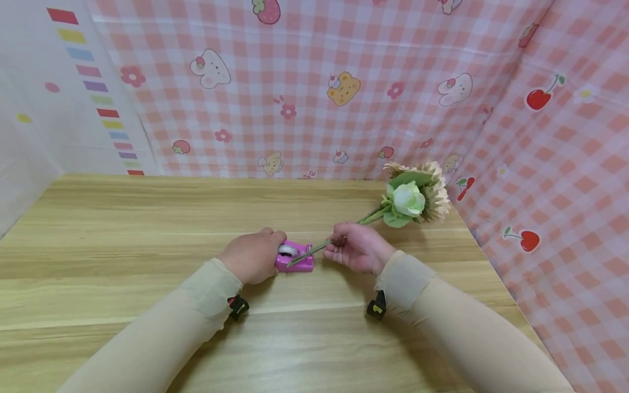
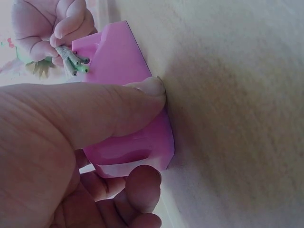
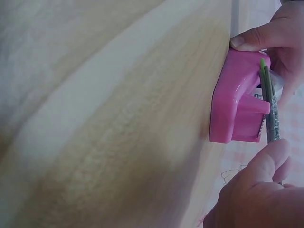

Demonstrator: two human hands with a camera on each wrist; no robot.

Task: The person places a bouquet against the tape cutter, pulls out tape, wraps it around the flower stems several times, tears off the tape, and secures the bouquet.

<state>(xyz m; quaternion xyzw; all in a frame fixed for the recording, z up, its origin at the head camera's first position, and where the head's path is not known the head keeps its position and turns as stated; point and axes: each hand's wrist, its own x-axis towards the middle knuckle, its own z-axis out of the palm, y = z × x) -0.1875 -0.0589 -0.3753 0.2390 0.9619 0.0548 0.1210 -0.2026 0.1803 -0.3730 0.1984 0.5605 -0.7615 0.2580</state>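
Observation:
A pink tape dispenser (image 1: 301, 264) with a roll of clear tape (image 1: 287, 250) stands on the wooden table. My left hand (image 1: 255, 255) grips its left end, the thumb along the near side in the left wrist view. In my right hand (image 1: 361, 248) I pinch a bundle of green flower stems (image 3: 271, 107). The stem ends lie over the dispenser, close above the tape roll. At the bundle's other end, to the upper right, are a pale green-white rose (image 1: 409, 199) and beige blossoms (image 1: 437, 194). Whether the stems touch the tape cannot be made out.
The wooden table (image 1: 123, 245) spreads out on both sides of my hands. Behind it hangs a pink checked cloth (image 1: 304, 125) with cartoon prints, and another checked cloth (image 1: 565, 180) closes off the right side.

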